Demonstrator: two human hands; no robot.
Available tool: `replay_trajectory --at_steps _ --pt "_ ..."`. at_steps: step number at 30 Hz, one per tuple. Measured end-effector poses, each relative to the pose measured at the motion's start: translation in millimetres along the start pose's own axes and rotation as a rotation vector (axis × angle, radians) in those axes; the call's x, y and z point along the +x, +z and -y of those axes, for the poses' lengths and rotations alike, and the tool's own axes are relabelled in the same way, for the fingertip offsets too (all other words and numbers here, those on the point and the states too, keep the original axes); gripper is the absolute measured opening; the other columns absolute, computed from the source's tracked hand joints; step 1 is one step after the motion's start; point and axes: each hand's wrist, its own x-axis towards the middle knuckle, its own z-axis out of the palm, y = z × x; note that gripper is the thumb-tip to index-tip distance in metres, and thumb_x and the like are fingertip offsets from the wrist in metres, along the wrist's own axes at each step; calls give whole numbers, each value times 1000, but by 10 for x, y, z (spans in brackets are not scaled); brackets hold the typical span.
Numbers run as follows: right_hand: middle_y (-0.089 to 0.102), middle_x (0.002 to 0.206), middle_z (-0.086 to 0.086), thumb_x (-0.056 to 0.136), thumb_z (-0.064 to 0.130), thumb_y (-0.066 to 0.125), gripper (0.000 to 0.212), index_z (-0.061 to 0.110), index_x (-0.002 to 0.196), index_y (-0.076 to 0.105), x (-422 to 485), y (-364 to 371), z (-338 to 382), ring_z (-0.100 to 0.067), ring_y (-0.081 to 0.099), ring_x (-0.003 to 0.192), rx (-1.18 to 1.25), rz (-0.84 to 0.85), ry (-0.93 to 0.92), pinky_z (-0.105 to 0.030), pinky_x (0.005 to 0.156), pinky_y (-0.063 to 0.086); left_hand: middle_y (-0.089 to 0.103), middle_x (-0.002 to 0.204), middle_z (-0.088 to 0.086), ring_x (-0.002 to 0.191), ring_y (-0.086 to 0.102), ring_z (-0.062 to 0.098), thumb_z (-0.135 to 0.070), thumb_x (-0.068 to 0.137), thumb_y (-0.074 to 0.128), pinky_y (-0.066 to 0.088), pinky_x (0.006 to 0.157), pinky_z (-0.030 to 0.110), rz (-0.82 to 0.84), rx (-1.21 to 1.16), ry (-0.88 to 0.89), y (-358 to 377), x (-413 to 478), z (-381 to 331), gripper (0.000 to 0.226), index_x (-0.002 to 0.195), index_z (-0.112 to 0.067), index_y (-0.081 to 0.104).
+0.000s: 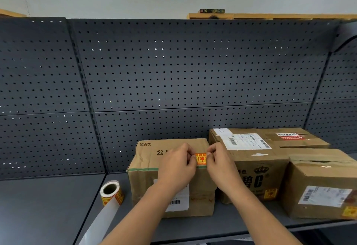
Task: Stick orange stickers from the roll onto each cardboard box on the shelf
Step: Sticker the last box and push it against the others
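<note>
An orange sticker (pixel 201 159) is stretched between my two hands over the top front edge of the left cardboard box (pixel 146 179). My left hand (pixel 176 165) pinches its left edge and my right hand (pixel 219 162) pinches its right edge. Whether the sticker touches the cardboard I cannot tell. The sticker roll (pixel 112 191) stands on the shelf to the left of that box, with a strip of bare backing paper (pixel 100 223) trailing toward me. The middle box (pixel 257 175) and the right box (pixel 320 185) each carry an orange sticker on the front.
A dark grey shelf (pixel 48 206) holds everything, backed by a perforated metal panel (pixel 173 74). A flatter box (pixel 295 138) lies behind the right one. The shelf's front edge runs along the bottom right.
</note>
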Motion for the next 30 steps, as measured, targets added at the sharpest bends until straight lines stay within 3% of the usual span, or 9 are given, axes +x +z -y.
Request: replay_trajectory --at_steps 8,14,18,24,30 --pt "50 74 8 104 24 58 8 19 104 53 79 -5 6 -6 50 64 18 -7 48 -21 54 32 63 75 -11 75 63 9 -52 102 51 47 60 30 -38 114 -121 34 100 -47 20 111 -36 58" --pt "59 88 1 107 19 49 5 16 104 52 96 -2 -6 -11 57 75 -2 23 25 -31 62 45 68 79 -11 81 67 12 -51 101 52 50 66 31 -24 168 -184 54 154 -69 21 114 -38 63" --pt "60 89 0 107 19 47 6 16 105 52 100 -9 -1 -11 57 75 15 60 46 -29 61 44 71 87 -10 83 67 14 -42 103 50 52 70 33 -3 174 -169 60 163 -61 20 118 -38 62" --pt "65 99 -5 104 15 50 10 18 103 59 225 -69 17 -14 61 87 193 143 249 -26 67 46 72 96 -11 86 66 13 -32 104 46 47 67 32 -5 193 -182 41 160 -48 23 116 -38 65" --pt "68 104 -5 104 21 56 5 20 107 60 253 -116 -15 -13 64 88 244 185 279 -23 63 46 73 87 -11 83 68 12 -55 100 52 50 66 30 -36 163 -217 35 170 -46 24 112 -37 63"
